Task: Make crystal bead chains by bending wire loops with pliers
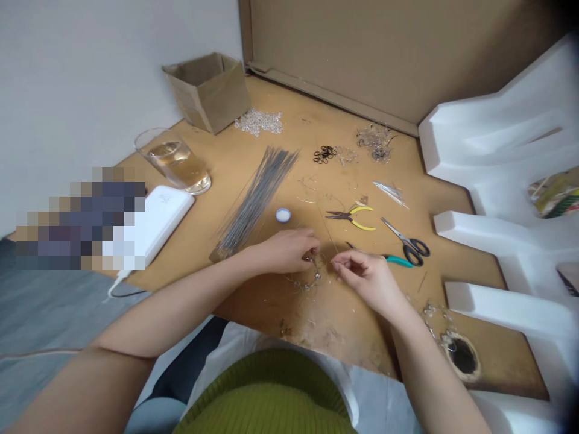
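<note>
My left hand [294,250] is closed, fingers pinched on a beaded wire ring [307,286] with clear beads along its lower curve. Just right of it, my right hand [364,274] pinches with thumb and forefinger at the end of a thin wire [332,235]. Its fingertips stay apart from the beads. Beyond the hands lie yellow-handled pliers [362,226] and a small white cap with a blue rim [283,215]. Black-handled scissors [411,246] rest to the right. A teal-handled tool [398,261] is partly hidden behind my right hand.
A bundle of grey wires [257,202] lies left of centre. Clear beads [260,122] are heaped by a cardboard box [205,90]. At left stand a glass of amber drink [174,160] and a white power bank [165,220]. White foam [470,238] borders the right, near a roll [474,371].
</note>
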The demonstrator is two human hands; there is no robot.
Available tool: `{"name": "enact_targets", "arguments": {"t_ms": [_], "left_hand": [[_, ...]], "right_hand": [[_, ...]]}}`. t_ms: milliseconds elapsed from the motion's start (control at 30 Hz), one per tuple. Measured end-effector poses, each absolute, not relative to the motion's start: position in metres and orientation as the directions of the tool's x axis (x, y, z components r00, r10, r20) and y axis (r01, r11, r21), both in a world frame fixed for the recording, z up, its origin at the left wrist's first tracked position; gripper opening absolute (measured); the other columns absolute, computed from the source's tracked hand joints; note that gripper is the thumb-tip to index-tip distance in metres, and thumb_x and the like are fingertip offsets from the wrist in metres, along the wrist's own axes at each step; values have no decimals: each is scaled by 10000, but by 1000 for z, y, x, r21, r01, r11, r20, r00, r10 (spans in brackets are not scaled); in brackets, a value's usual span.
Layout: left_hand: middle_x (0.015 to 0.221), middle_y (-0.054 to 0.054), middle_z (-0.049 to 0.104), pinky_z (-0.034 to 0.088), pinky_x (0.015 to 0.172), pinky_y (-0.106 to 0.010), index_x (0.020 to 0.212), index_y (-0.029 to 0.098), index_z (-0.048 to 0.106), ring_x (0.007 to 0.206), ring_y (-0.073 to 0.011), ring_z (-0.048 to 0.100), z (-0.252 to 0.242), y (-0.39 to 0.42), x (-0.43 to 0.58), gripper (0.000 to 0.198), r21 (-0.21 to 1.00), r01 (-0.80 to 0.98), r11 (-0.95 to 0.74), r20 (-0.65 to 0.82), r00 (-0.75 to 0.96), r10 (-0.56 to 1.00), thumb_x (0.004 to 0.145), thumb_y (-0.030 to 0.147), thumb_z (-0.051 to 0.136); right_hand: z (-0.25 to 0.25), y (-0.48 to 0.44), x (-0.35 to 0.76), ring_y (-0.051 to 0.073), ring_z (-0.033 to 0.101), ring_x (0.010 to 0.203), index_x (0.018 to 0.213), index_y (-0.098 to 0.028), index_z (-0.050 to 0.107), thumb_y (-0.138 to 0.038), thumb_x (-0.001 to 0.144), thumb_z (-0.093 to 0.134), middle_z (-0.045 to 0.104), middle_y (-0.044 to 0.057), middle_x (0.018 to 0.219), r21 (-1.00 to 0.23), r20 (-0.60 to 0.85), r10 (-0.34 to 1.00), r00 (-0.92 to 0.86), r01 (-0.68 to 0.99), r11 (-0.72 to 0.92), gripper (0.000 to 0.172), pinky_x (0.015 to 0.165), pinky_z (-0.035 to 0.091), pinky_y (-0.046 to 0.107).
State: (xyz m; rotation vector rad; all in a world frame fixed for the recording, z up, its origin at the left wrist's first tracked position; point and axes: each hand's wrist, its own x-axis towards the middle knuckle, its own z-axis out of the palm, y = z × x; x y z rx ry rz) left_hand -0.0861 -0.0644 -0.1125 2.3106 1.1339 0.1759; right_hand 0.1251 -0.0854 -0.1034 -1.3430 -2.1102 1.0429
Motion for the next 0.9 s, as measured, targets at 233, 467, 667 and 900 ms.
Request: {"name": "enact_targets", "arguments": {"t_ms": [233, 467, 667, 900], "left_hand": [[872, -38, 599, 376, 635, -254, 843, 182, 580, 787, -173, 556, -115, -64, -83, 127, 520, 708, -477, -111, 611, 784, 734, 181, 516], [703, -3, 608, 348, 581, -232, 785, 168, 569, 641, -132, 538, -112, -64, -78, 103, 651, 648, -395, -143, 616, 775, 723, 137, 493], [667, 6, 588, 349, 562, -215, 760, 156, 562, 609, -116, 523, -108, -65, -77, 91, 695, 627, -351, -147, 603, 784, 709, 120, 496], [679, 5, 592, 348, 559, -214, 768, 149, 563, 614, -115, 520, -107, -64, -78, 87, 694, 631, -345, -146, 593, 792, 711, 127, 501]], "right_hand": [[-107, -86, 118, 114, 566, 564, 766, -188, 648, -177, 772, 543, 638, 7, 642, -680, 27, 878, -477, 635, 366, 105, 546, 438, 220], [-108, -87, 117, 118, 555, 591, 767, -186, 642, -140, 783, 512, 623, 14, 665, -583, 111, 861, -496, 669, 460, 139, 578, 421, 221], [-105, -91, 117, 138, 581, 648, 827, -188, 646, -155, 833, 471, 647, 42, 751, -497, 116, 849, -515, 710, 499, 178, 608, 430, 237], [-108, -93, 116, 155, 618, 723, 859, -175, 646, -163, 861, 457, 670, 58, 813, -431, 114, 820, -561, 716, 549, 190, 672, 450, 253]]}}
